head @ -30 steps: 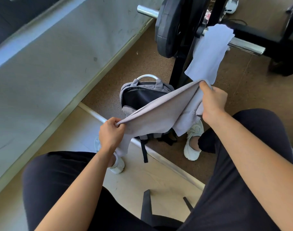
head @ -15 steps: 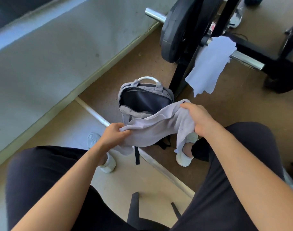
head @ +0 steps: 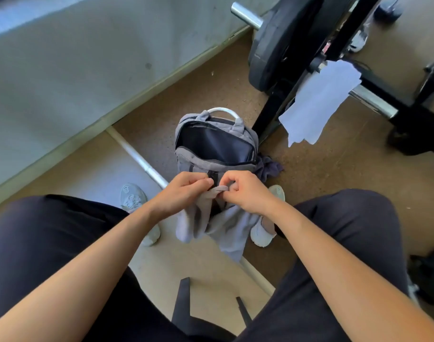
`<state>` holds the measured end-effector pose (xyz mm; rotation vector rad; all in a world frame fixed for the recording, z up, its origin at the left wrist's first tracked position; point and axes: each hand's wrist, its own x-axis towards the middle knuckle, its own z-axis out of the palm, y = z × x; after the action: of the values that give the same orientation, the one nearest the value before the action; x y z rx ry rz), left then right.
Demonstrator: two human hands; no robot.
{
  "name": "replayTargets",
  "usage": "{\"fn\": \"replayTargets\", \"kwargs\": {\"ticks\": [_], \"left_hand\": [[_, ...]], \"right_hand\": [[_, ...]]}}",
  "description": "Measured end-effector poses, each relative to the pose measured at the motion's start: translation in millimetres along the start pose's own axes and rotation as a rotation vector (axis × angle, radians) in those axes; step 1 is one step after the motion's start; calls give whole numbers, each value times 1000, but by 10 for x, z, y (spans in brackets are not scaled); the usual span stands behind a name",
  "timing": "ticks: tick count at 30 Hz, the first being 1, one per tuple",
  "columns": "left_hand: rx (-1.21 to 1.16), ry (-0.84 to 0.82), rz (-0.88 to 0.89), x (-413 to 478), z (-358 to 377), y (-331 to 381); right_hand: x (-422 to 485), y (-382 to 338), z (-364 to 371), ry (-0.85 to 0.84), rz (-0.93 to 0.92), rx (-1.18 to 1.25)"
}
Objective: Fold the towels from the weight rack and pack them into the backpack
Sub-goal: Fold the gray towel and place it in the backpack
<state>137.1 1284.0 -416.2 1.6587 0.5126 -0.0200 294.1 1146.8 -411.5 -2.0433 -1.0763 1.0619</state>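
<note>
Pinching the grey towel (head: 227, 228), left hand (head: 183, 193) and right hand (head: 248, 191) close together; its bulk hanging beneath them.

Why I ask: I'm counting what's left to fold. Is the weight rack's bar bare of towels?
No, a pale towel hangs draped over the steel bar beside the black weight plate.

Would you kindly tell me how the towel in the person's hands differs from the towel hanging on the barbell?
The grey towel is pinched by the left hand and right hand, held close together; the pale towel drapes untouched over the barbell. The grey towel is darker and hangs low before the backpack; the pale towel hangs higher, beside the weight plate. Both hang limp, outside the backpack.
</note>
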Motion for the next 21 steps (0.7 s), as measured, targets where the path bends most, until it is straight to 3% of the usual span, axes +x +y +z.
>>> {"fn": "replayTargets", "kwargs": {"ticks": [4, 9, 15, 21], "left_hand": [[161, -16, -42, 57, -134, -133], [538, -74, -33, 94, -196, -175], [633, -90, -17, 130, -178, -183], [506, 88, -43, 170, -233, -218]], "right_hand": [[32, 19, -42, 70, -16, -41], [29, 21, -109, 100, -58, -75], [33, 47, -157, 176, 23, -11], [87, 141, -226, 181, 183, 30]]}}
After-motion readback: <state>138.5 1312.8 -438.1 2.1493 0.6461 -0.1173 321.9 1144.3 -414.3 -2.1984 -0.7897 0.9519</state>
